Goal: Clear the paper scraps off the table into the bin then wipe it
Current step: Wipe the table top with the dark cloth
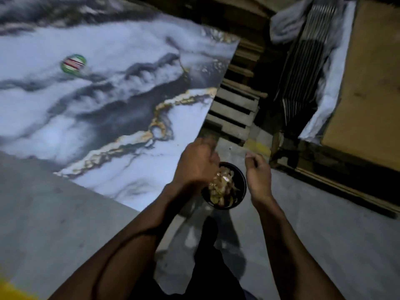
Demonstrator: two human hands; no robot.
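Left hand point(198, 163) low and centre in the frame, knuckles up, fingers curled downward at the table's near corner, directly above the black bin point(225, 186); motion blur hides the fingertips, so whether anything sits pinched in them cannot be told. Right hand point(257, 169) just right of the bin, apart from it, fingers loosely curled inward, thumb and forefinger close together at the top, nothing visible between them. Both forearms reaching up from the bottom edge of the frame, bare.

Bin round, dark-rimmed, standing on the grey floor point(324, 224) just off the table's corner, between the two hands. Inside it, a heap of pale tan paper scraps point(221, 187), the left hand overlapping the heap's upper left edge.

Table point(97, 105) filling the left and upper left of the frame: a glossy marble-patterned top, white and dark grey with gold veins, its right edge running diagonally down toward the left hand. Near the upper left, a small round green, white and red object point(73, 64) lying on the top, blurred, well apart from both hands.

Right of the table edge, wooden pallet slats point(233, 113) on the floor. Farther right, a stack of dark ribbed sheets point(303, 72), and a large brown board point(368, 83) at the right edge.
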